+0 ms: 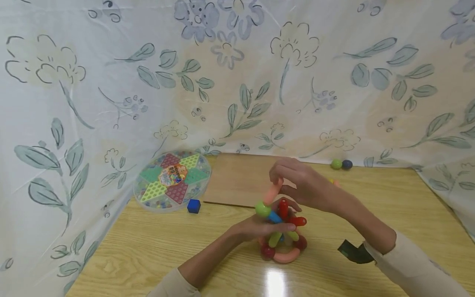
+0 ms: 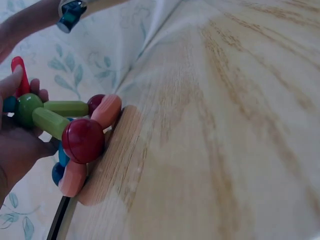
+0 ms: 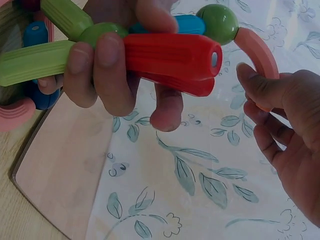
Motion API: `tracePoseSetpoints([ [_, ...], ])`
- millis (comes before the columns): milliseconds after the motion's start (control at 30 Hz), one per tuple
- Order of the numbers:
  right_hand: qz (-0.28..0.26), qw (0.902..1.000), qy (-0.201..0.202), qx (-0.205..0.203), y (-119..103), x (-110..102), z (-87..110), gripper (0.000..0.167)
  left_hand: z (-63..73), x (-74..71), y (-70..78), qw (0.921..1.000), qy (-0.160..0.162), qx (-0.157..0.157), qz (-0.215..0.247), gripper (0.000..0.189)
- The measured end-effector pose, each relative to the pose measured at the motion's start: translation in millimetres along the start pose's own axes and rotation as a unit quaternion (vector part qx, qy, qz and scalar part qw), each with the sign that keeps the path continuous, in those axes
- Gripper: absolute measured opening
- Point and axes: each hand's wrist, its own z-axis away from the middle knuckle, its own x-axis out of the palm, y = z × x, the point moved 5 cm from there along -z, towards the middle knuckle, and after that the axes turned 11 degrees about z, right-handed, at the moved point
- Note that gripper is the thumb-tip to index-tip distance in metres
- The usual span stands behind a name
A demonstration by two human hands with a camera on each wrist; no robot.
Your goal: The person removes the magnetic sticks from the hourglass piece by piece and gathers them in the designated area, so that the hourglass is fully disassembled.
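A structure of magnetic sticks and balls stands on the table, its base of curved salmon sticks and dark red balls. Green sticks rise from it to a green ball, where red sticks and a blue stick branch out. My left hand grips the structure around this upper part. At the blue stick's end sits another green ball, and a curved salmon stick meets it. My right hand pinches that stick's upper end between thumb and fingers.
Behind my hands lies a brown board. To the left are a round Chinese checkers set and a blue cube. A green ball and a dark blue ball sit at the back right, near the floral cloth.
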Motion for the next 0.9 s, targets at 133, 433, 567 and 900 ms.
tracePoseSetpoints([
  [133, -0.012, 0.9996, 0.002, -0.024, -2, -3, 1.1, 0.047, 1.5, 5.0, 12.6, 0.9991, -0.023, 0.02, -0.028, 0.064],
  [433, -0.016, 0.9988, -0.043, -0.019, -2, -7, 9.4, 0.048, 2.8, 9.3, 16.4, 0.9968, -0.018, 0.067, -0.04, 0.058],
  [567, -0.024, 0.9978, -0.059, -0.018, -2, -12, 12.4, 0.049, 0.7, 10.7, 15.9, 0.9961, 0.002, 0.079, -0.04, 0.036],
  [900, 0.002, 0.998, -0.043, -0.046, -10, -14, 10.0, 0.048, 1.4, 8.9, 9.1, 0.9997, 0.003, -0.005, -0.024, 0.02],
])
